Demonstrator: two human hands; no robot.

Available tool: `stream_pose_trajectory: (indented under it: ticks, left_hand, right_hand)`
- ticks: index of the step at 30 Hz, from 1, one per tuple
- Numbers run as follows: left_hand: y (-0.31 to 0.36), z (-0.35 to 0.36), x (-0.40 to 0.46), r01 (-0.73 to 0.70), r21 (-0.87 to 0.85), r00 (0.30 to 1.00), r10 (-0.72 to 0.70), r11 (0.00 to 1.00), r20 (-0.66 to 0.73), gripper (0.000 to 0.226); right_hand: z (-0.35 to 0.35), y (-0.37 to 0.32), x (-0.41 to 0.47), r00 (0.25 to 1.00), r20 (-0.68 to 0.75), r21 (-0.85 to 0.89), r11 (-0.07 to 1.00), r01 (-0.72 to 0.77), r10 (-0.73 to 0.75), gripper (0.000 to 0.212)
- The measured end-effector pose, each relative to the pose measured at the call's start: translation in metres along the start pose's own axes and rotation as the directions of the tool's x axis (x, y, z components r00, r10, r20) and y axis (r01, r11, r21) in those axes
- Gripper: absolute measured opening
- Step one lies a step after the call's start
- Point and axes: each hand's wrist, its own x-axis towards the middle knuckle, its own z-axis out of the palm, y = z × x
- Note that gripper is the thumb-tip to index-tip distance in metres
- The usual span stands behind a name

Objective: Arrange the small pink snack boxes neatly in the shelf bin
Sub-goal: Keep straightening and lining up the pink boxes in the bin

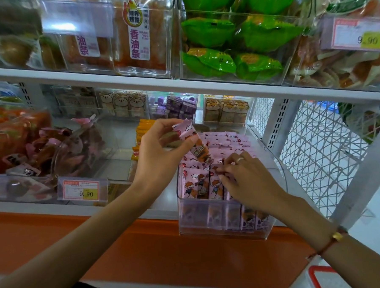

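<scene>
A clear plastic shelf bin stands at the shelf's front edge, filled with rows of small pink snack boxes printed with a cartoon child. My left hand grips a few of these pink boxes raised above the bin's back half. My right hand, with a ring on one finger, reaches into the bin's front right part, its fingertips pinching the top of a box in the upright row.
Left of the bin lie orange snack packs and a clear tub of pink-wrapped sweets with a 9.90 price tag. The upper shelf hangs close overhead. A white wire mesh panel closes the right side.
</scene>
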Motion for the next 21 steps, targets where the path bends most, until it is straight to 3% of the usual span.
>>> stream_pose_trajectory:
  ticks: [6, 11, 15, 21]
  left_hand:
    - [-0.008, 0.011, 0.008, -0.047, 0.076, 0.993, 0.039, 0.996, 0.108, 0.033]
    - [-0.007, 0.021, 0.024, -0.086, 0.201, 0.971, 0.037, 0.976, 0.234, 0.033]
    - [-0.004, 0.028, 0.039, -0.089, 0.337, 0.913, -0.058, 0.937, 0.404, 0.034]
    - [0.004, 0.032, 0.064, -0.166, 0.551, 0.859, -0.154, 0.818, 0.488, 0.046]
  right_hand:
    - [-0.010, 0.001, -0.014, 0.996, 0.061, 0.121, 0.991, 0.059, -0.067, 0.033]
    - [-0.020, -0.001, -0.031, 0.992, 0.026, 0.212, 0.970, 0.118, -0.126, 0.034]
    - [-0.023, 0.002, -0.038, 0.991, -0.003, 0.271, 0.954, 0.128, -0.132, 0.030]
    - [-0.022, 0.006, -0.043, 0.989, 0.042, 0.290, 0.949, 0.123, -0.141, 0.034]
